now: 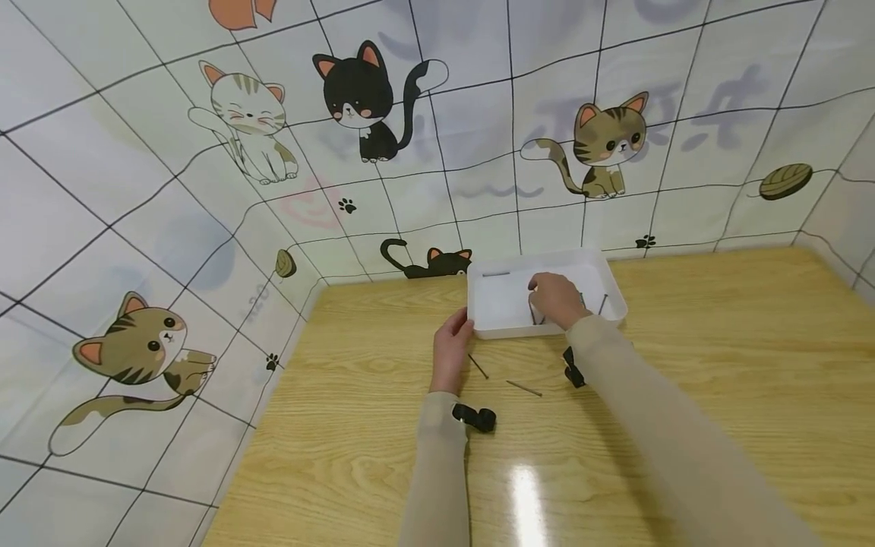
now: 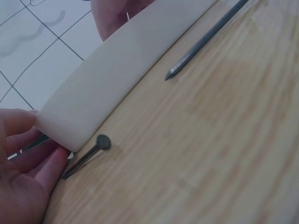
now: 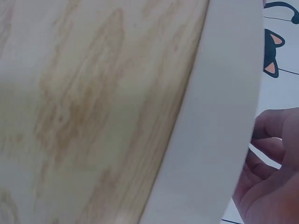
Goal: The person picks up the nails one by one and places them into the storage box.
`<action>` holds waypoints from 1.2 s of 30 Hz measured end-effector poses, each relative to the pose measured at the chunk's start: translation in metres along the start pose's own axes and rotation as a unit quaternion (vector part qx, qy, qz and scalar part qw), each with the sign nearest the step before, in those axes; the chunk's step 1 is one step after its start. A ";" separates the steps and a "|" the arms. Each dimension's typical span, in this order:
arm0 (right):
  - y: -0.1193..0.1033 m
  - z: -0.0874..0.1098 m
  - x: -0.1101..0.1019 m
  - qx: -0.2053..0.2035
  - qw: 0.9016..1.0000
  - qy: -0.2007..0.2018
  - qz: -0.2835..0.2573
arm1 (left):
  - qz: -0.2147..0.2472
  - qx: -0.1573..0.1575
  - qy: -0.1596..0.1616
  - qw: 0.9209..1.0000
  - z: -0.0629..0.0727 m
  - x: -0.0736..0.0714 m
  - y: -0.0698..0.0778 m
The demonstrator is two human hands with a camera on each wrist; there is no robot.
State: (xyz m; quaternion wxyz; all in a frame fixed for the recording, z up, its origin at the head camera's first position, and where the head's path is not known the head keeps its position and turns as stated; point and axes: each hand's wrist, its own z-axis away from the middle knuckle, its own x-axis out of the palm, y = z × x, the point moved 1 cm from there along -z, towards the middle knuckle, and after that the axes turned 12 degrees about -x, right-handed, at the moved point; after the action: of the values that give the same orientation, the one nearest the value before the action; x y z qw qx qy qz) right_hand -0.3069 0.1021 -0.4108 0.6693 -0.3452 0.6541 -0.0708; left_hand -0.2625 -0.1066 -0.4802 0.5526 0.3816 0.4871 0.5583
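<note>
A shallow white tray (image 1: 502,332) stands on the table against the wall. At its front left corner my left hand (image 1: 451,351) holds the wall between thumb and fingers, as the left wrist view shows. My right hand (image 1: 559,298) is bent down inside the tray, pinching a dark, thin nail (image 1: 531,310) that points toward the tray floor. The tray wall hides its fingertips in the right wrist view. Another nail (image 1: 496,273) lies at the tray's back left, and one more nail (image 1: 603,304) at its right.
Two loose nails lie on the wooden table (image 1: 362,395) in front of the tray: a nail (image 1: 478,367) by my left hand and a nail (image 1: 524,388) farther right. A cat-patterned wall covering (image 1: 478,167) rises close behind the tray.
</note>
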 end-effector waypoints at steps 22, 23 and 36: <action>-0.021 0.029 -0.015 -0.041 0.989 0.071 -0.120 | 0.003 0.003 -0.014 1.000 0.009 -0.001 0.012; -0.022 0.031 -0.013 -0.043 0.988 0.074 -0.125 | 0.004 0.002 -0.013 1.000 0.007 -0.001 0.010; -0.025 0.053 0.008 -0.070 0.984 0.058 -0.155 | 0.003 0.010 0.006 1.000 -0.001 0.001 -0.002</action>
State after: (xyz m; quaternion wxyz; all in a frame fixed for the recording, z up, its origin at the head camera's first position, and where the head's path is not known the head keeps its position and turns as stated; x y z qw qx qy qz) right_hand -0.2480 0.0985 -0.4089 0.5854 -0.4841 0.6334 -0.1478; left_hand -0.2630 -0.1057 -0.4823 0.5442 0.3854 0.4949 0.5572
